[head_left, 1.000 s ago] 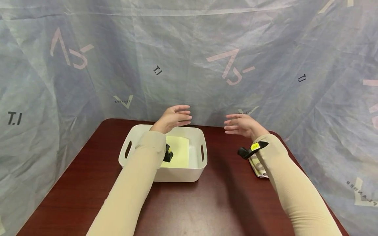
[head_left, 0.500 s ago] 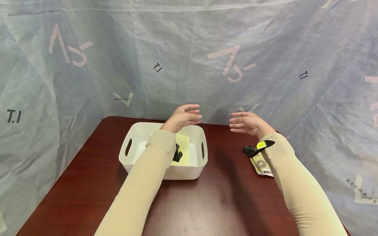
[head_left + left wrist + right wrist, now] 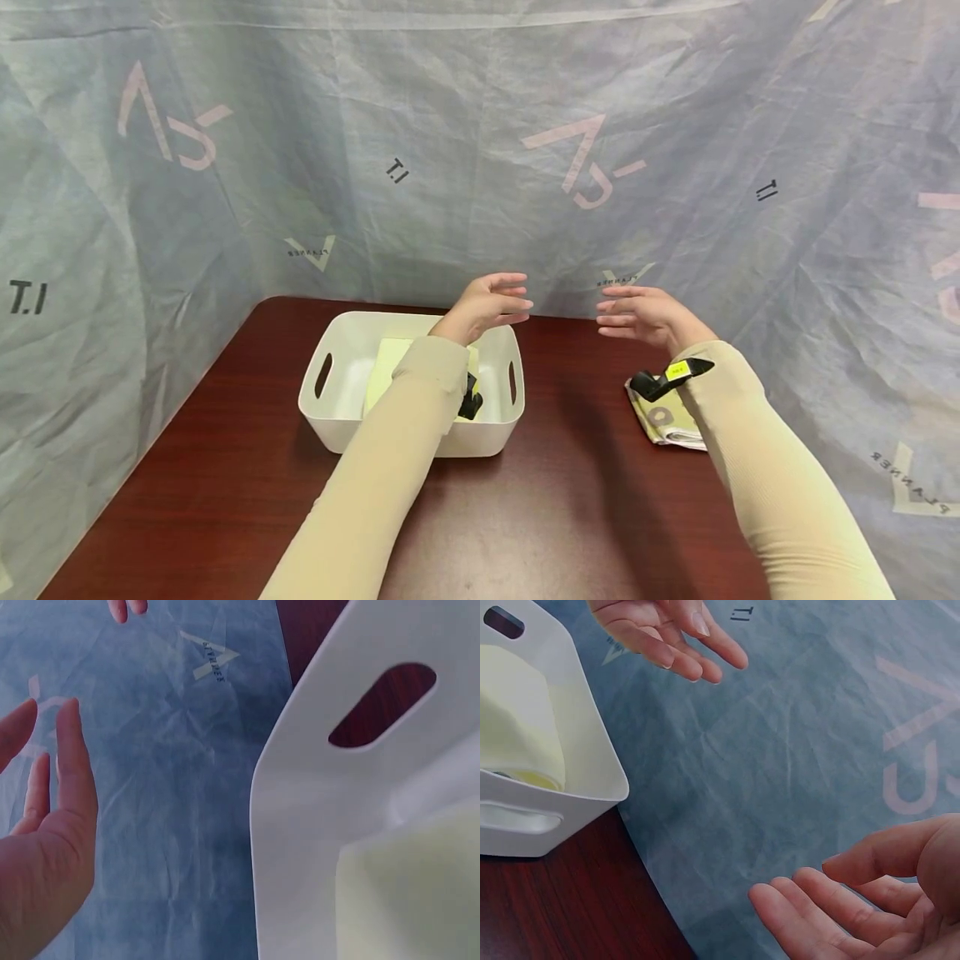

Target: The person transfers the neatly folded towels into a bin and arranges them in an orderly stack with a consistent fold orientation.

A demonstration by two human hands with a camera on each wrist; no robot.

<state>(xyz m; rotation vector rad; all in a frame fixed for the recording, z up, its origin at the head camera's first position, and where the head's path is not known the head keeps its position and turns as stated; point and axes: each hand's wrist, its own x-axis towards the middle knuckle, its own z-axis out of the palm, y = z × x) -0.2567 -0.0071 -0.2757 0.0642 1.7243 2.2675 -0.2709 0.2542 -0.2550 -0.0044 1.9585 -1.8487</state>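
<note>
My left hand [image 3: 491, 304] hovers above the far right part of a white plastic basket [image 3: 318, 406], palm turned inward, fingers loosely bent and holding nothing. In the basket lies a pale yellow folded cloth [image 3: 521, 712], partly hidden by the left forearm in the head view. Across a gap, my right hand [image 3: 641, 315] is held in the air over the table's far right side, its fingers [image 3: 817, 911] relaxed and nothing in them. A folded yellow-green patterned cloth [image 3: 667, 421] lies on the table below the right wrist, partly covered by the sleeve.
The dark red wooden table [image 3: 525, 508] reaches back to a grey printed sheet [image 3: 465, 167] hanging behind and at both sides. Oval handle holes [image 3: 324, 375] pierce the basket's ends. Each wrist carries a black camera mount [image 3: 667, 379].
Both hands have drifted to the right, still raised and apart. More of the yellow cloth in the basket and of the folded patterned cloth shows now.
</note>
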